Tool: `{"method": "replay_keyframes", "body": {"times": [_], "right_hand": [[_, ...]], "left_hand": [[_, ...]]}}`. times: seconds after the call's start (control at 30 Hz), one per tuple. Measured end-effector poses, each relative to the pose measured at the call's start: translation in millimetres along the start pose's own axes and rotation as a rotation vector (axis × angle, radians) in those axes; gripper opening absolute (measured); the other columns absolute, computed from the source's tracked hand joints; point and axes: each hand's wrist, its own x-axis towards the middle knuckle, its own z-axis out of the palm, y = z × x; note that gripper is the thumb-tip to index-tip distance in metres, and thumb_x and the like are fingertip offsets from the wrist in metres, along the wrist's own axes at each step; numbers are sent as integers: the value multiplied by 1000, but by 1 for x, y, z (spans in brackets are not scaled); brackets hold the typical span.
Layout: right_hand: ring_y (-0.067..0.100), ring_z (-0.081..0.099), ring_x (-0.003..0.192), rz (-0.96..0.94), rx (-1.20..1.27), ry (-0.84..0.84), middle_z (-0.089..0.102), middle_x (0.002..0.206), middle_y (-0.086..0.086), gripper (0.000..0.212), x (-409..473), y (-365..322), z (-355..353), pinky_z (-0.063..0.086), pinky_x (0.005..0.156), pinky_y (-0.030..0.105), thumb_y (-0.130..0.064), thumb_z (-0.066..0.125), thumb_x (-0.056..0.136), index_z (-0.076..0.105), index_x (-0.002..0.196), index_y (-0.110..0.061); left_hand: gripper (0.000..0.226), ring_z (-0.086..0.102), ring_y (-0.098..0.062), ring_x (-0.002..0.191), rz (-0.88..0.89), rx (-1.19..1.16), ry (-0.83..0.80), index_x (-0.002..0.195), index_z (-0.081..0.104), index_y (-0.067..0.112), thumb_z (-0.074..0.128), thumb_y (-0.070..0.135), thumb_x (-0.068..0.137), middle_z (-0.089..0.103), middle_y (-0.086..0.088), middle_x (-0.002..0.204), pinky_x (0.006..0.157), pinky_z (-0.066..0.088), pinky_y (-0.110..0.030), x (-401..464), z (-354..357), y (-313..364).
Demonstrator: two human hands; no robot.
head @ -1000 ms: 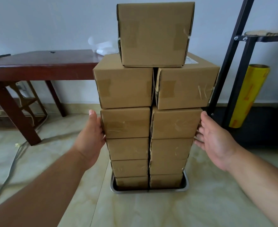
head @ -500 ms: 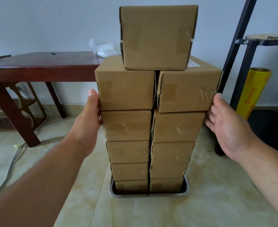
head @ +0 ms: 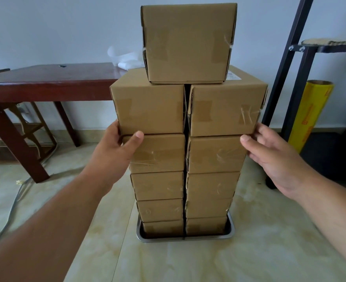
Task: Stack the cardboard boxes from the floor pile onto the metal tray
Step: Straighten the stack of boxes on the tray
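Observation:
Two columns of taped cardboard boxes stand on the metal tray (head: pixel 188 239) on the floor, with a single top box (head: pixel 186 43) centred across both. My left hand (head: pixel 115 151) is at the stack's left side, where the upper left box (head: pixel 149 108) meets the box below (head: pixel 160 153). Its thumb lies on that lower box's front and its fingers are hidden behind the side. My right hand (head: pixel 274 157) touches the right side at the same height. Its thumb tip is at the front edge under the upper right box (head: pixel 225 108).
A dark wooden table (head: pixel 46 82) stands to the left against the wall, with white plastic (head: pixel 123 58) on it. A black metal rack (head: pixel 286 68) and a yellow film roll (head: pixel 308 115) stand close on the right. A grey cable (head: pixel 11 208) runs over the floor at the left.
Both hands moved up the sides of the stack, from the second row to the seam under the upper pair. Their thumbs came round onto the front faces. The boxes stayed in place.

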Motion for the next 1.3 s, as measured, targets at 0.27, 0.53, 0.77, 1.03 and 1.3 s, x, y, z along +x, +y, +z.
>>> {"method": "replay_keyframes", "body": {"times": [0.27, 0.53, 0.77, 1.03, 1.3], "right_hand": [[7, 39, 149, 17, -72, 46, 56, 150, -22, 41, 11, 20, -9, 27, 124, 53, -42, 60, 102, 55, 142, -48], [0, 63, 125, 22, -63, 77, 71, 132, -16, 39, 10, 18, -5, 43, 115, 39, -22, 56, 106, 55, 145, -30], [2, 68, 118, 27, -41, 149, 75, 122, -15, 31, 11, 15, -6, 48, 112, 42, -19, 59, 105, 62, 134, -29], [-9, 68, 111, 73, 48, -46, 74, 122, -22, 30, 3, 6, -4, 45, 94, 29, -28, 57, 104, 61, 133, -33], [-4, 60, 125, 104, 20, -83, 70, 130, -25, 50, -1, -3, -5, 33, 118, 41, -49, 67, 83, 56, 132, -48]], "left_hand": [[42, 65, 3, 116, 1, 79, 84, 142, 56, 31, 63, 18, 102, 72, 21, 123, 101, 47, -25, 8, 1, -10], [45, 65, 3, 116, -4, 92, 161, 142, 56, 26, 68, 18, 99, 70, 18, 127, 96, 49, -21, 7, 0, -12], [46, 64, 3, 119, 18, 92, 151, 143, 55, 24, 69, 19, 99, 70, 17, 129, 93, 50, -17, 4, -2, -13], [43, 67, -4, 120, -53, -5, -24, 141, 55, 29, 67, 28, 100, 72, 16, 128, 109, 48, -37, -3, -2, -12], [41, 67, -4, 117, -67, -94, -21, 140, 56, 31, 64, 24, 100, 73, 17, 125, 110, 47, -38, -9, 0, -5]]}}
